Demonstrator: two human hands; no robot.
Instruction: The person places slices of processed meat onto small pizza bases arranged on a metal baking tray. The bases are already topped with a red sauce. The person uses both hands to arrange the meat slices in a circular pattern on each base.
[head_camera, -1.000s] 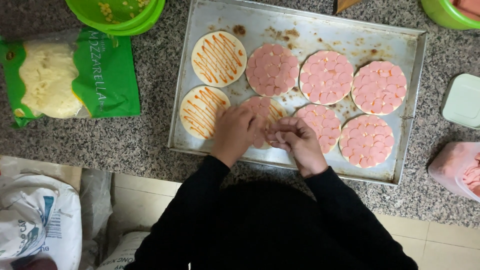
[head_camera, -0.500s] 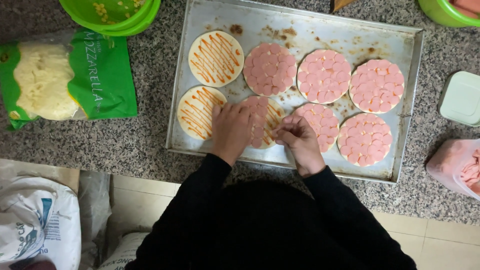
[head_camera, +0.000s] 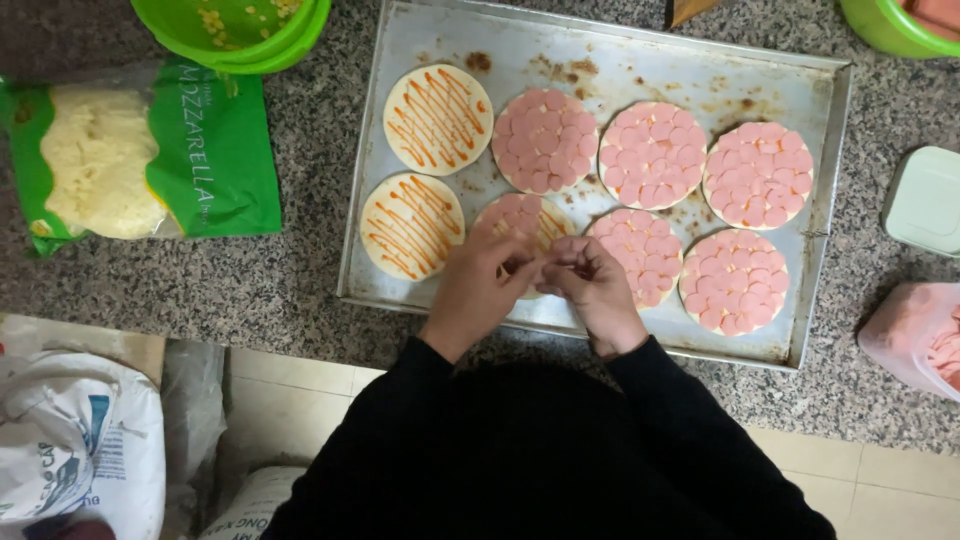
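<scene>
A metal baking tray (head_camera: 610, 62) lies on a speckled stone counter with several small round dough bases. Some are fully covered in pink sausage slices (head_camera: 757, 175); two at the left (head_camera: 437, 118) carry only orange sauce stripes. My left hand (head_camera: 478, 290) and my right hand (head_camera: 593, 290) meet fingertip to fingertip over a half-covered base (head_camera: 525, 215) in the front row. Their fingers are pinched together on something small between them, apparently a sausage slice, though I cannot see it clearly. Black sleeves cover both arms.
A green bag of shredded white cheese (head_camera: 140, 160) lies left of the tray, a green bowl (head_camera: 240, 30) behind it. At the right are a pale lidded box (head_camera: 925, 200), a pink container of slices (head_camera: 920, 335) and another green bowl (head_camera: 895, 20). White sacks (head_camera: 70, 450) stand on the floor.
Both hands have stayed over the half-covered base, fingers shifting slightly together. The view has drifted a little.
</scene>
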